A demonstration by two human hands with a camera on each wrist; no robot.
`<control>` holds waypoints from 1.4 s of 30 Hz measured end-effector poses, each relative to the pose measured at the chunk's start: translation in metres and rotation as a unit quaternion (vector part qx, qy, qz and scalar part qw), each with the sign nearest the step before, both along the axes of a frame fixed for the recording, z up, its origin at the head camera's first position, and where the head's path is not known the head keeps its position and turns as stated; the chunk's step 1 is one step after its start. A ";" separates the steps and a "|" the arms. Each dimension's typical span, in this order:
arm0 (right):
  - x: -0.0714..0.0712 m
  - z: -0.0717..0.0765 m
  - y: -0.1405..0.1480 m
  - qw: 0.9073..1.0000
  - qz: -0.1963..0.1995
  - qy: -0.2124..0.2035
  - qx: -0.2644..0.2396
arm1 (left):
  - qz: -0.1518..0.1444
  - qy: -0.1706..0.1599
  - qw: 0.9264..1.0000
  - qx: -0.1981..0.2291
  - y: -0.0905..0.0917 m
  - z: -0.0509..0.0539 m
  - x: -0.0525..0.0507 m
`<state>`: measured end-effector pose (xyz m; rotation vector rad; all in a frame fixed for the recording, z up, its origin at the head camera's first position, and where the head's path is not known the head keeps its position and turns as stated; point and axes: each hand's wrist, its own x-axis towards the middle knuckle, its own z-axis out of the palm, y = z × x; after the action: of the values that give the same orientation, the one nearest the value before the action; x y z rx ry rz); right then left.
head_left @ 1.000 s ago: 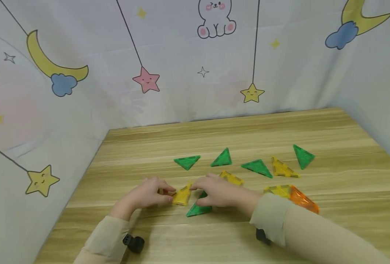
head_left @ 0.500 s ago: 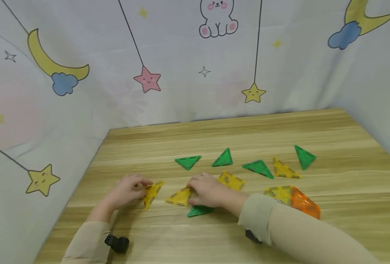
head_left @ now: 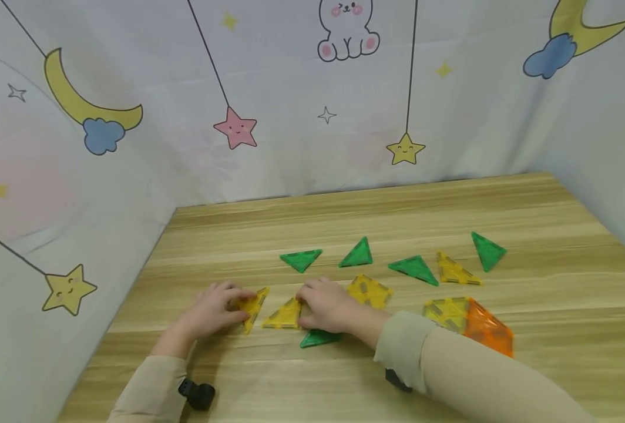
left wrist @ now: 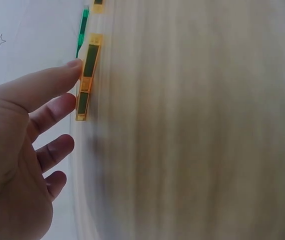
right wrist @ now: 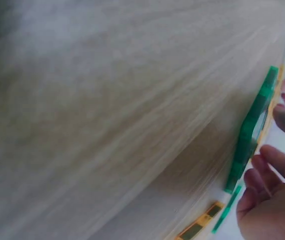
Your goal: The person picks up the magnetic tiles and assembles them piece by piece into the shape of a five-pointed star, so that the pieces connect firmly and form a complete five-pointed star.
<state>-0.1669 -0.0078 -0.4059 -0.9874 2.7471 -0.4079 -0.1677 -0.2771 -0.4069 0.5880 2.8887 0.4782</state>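
Note:
My left hand (head_left: 219, 309) pinches a yellow triangular magnetic tile (head_left: 254, 308) between thumb and fingers. In the left wrist view that tile (left wrist: 88, 65) appears edge-on at the fingertips. A second yellow triangular magnetic tile (head_left: 284, 316) lies just to its right, with a narrow gap between the two. My right hand (head_left: 325, 305) grips this second tile by its right side, thumb and fingertips at the edge. Partly under the right hand is a green triangular tile (head_left: 319, 338), which stands large in the right wrist view as a green edge (right wrist: 252, 130).
Behind the hands lie green triangles (head_left: 302, 259), (head_left: 358, 254) and a yellow piece (head_left: 370, 291). Farther right are more green tiles (head_left: 414, 269), a yellow triangle (head_left: 456, 271) and a joined yellow-and-orange shape (head_left: 487, 326), partly behind the right sleeve. A printed curtain (head_left: 291, 170) borders the table.
My left hand moved left, uncovering its yellow tile, then came slightly back right with it. The right hand shifted left onto the second yellow tile, which has turned.

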 end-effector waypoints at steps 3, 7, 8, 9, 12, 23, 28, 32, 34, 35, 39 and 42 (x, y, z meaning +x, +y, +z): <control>0.000 0.000 -0.004 1.000 0.011 0.006 0.025 | -0.002 0.002 1.000 -0.003 0.005 0.000 0.000; 0.000 0.002 -0.011 0.998 0.030 0.013 0.046 | -0.009 0.000 1.000 -0.003 0.011 0.000 0.001; 0.000 0.002 -0.013 0.998 0.033 0.011 0.048 | -0.012 -0.001 1.000 0.001 0.013 0.000 0.002; 0.000 0.003 -0.014 0.998 0.036 0.010 0.050 | -0.013 -0.001 1.000 0.004 0.014 0.001 0.003; 0.000 0.005 -0.015 0.998 0.041 -0.001 0.040 | -0.020 0.000 1.000 0.012 0.017 0.003 0.005; -0.008 0.002 0.010 0.999 0.028 -0.020 -0.018 | -0.047 -0.017 0.999 -0.008 0.031 0.005 0.005; -0.009 0.000 0.022 0.999 0.029 -0.024 -0.036 | -0.050 -0.013 0.999 -0.016 0.027 0.002 0.003; -0.008 0.002 0.033 0.997 0.047 -0.018 -0.055 | -0.039 -0.003 0.999 -0.014 0.014 0.000 0.005; -0.009 0.002 0.040 0.996 0.046 -0.021 -0.071 | -0.036 -0.001 0.999 -0.013 0.008 0.001 0.006; -0.011 0.001 0.044 0.996 0.042 -0.023 -0.078 | -0.035 -0.001 0.999 -0.014 0.005 0.002 0.006; -0.020 0.003 0.063 0.994 -0.001 -0.042 -0.102 | -0.029 -0.012 0.999 -0.019 0.001 0.007 0.005; -0.028 0.004 0.077 0.994 -0.031 -0.047 -0.091 | -0.022 -0.017 0.999 -0.017 0.004 0.011 0.001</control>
<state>-0.1944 0.0694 -0.4015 -0.9003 2.6984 -0.7059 -0.1667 -0.2734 -0.3958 0.6293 2.8399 0.4285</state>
